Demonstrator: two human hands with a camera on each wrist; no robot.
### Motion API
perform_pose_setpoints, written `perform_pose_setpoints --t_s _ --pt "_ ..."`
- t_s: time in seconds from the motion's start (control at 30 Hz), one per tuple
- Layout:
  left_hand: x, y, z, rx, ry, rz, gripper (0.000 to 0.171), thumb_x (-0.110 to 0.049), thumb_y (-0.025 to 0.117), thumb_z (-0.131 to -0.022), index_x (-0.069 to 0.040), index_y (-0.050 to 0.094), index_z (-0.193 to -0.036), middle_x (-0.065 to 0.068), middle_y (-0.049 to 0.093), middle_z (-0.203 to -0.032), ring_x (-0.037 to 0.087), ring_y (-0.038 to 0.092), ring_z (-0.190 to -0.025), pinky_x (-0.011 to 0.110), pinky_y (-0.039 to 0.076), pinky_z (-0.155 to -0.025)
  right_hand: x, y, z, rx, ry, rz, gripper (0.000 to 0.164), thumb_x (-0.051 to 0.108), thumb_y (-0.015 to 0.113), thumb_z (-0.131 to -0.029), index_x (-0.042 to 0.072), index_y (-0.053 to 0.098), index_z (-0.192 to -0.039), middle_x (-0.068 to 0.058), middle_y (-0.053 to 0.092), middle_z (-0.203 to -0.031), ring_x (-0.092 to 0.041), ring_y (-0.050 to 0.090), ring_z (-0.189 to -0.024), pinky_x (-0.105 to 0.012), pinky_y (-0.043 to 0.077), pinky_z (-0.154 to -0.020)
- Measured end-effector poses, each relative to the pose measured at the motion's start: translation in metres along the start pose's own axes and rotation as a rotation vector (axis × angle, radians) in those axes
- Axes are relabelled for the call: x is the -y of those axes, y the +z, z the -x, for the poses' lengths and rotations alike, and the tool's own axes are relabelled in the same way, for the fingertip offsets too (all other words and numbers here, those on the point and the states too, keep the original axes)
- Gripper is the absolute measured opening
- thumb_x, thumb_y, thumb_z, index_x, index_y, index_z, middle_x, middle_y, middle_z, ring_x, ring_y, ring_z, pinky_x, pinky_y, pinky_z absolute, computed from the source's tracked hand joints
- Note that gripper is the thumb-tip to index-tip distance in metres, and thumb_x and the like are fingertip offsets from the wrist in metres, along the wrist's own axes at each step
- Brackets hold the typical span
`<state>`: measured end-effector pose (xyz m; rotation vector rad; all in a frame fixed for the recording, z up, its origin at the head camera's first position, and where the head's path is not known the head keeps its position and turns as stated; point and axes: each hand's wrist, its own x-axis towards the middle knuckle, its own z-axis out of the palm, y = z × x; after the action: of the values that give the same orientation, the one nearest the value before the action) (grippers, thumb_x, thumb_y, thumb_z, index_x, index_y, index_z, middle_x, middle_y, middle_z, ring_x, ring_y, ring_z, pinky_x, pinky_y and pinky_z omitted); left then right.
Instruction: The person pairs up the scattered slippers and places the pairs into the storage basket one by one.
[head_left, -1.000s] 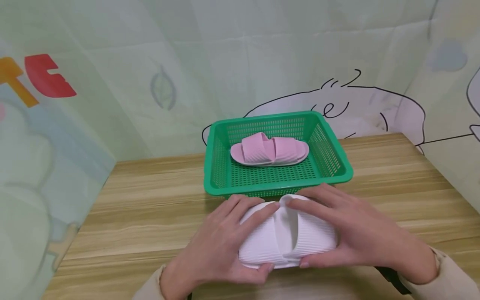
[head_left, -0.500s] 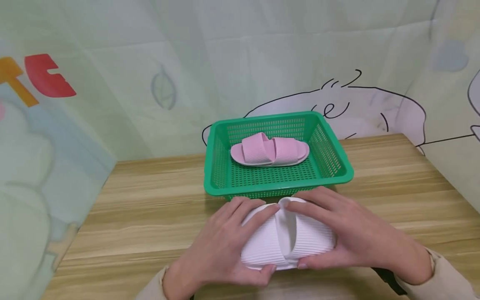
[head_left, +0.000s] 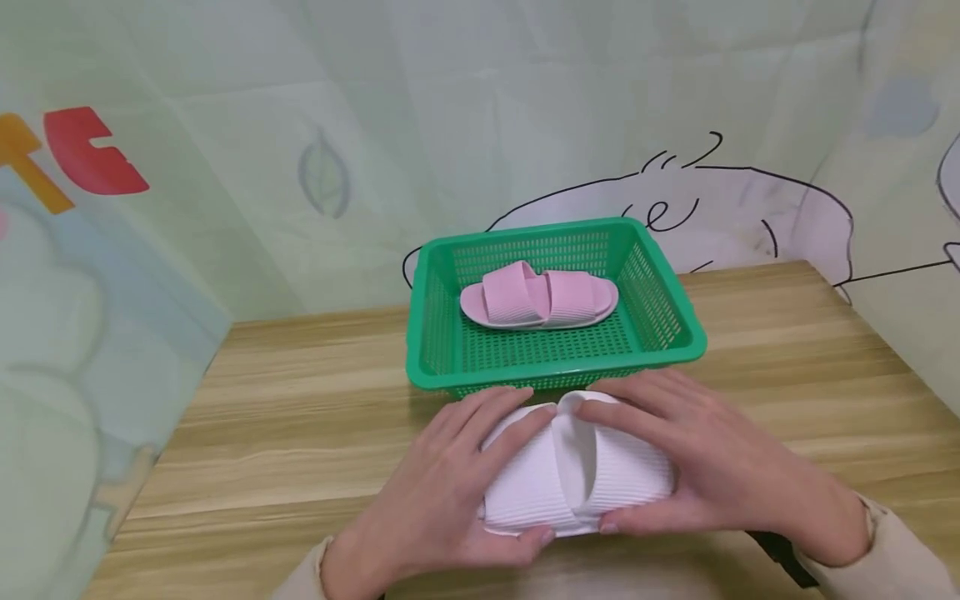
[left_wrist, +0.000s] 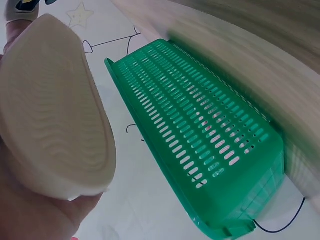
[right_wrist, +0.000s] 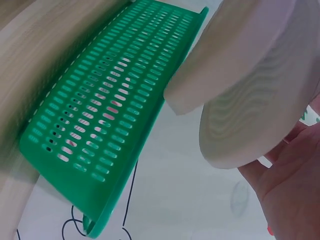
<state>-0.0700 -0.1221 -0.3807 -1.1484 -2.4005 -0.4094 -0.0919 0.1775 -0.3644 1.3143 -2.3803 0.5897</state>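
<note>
A pair of white slippers with ribbed straps (head_left: 525, 483), fitted together toe against toe, is held between both hands in front of the basket. My left hand (head_left: 442, 483) grips the left end, fingers over the strap and thumb below at the near side. On the right end, my right hand (head_left: 720, 467) grips likewise, its forefinger at the strap's opening. The pale soles show from beneath in the left wrist view, where one sole (left_wrist: 55, 105) faces the camera, and in the right wrist view, where a wavy-patterned sole (right_wrist: 245, 115) shows beside the other slipper.
Just beyond the hands stands a green mesh basket (head_left: 558, 372) on the wood-grain table (head_left: 300, 433). Inside it lie pink slippers (head_left: 573, 296), along the back half. A printed cloth backdrop (head_left: 375, 150) rises behind the table.
Both hands keep their grip on the white slippers, which stay nearly in place with only a slight dip and rise. The basket and pink slippers have not moved.
</note>
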Motion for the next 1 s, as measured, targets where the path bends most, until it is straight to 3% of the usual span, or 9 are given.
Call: perform_pose_setpoints --t_s 0.37,0.6,1.0 --pt "0.012 -0.005 0.007 0.051 -0.043 0.040 0.106 -0.073 0.080 -0.077 -0.019 0.044 -0.161 0.004 0.046 -0.164 0.027 0.038 -0.156 0.053 0.038 -0.123 -0.007 -0.009 0.015 0.030 0.047 0.070 0.088 0.075 0.081 -0.078 0.031 0.058 -0.150 0.009 0.061 -0.144 -0.014 0.061 -0.125 -0.045 0.059 -0.092" --pt "0.023 -0.007 0.018 0.119 -0.075 -0.010 0.118 -0.084 0.075 -0.074 -0.019 0.038 -0.165 0.006 0.040 -0.169 0.029 0.030 -0.160 0.054 0.032 -0.126 -0.008 -0.015 0.024 0.025 0.082 0.097 0.089 0.075 0.083 -0.075 0.033 0.058 -0.150 0.008 0.062 -0.144 -0.018 0.063 -0.124 -0.047 0.061 -0.088" --pt "0.052 -0.011 0.041 0.197 -0.174 -0.111 0.114 -0.088 0.065 -0.080 -0.022 0.034 -0.167 0.001 0.024 -0.176 0.028 0.019 -0.164 0.054 0.029 -0.127 -0.010 -0.019 0.034 0.063 0.122 0.099 0.086 0.073 0.082 -0.077 0.034 0.058 -0.150 0.003 0.062 -0.144 -0.025 0.067 -0.118 -0.052 0.062 -0.083"
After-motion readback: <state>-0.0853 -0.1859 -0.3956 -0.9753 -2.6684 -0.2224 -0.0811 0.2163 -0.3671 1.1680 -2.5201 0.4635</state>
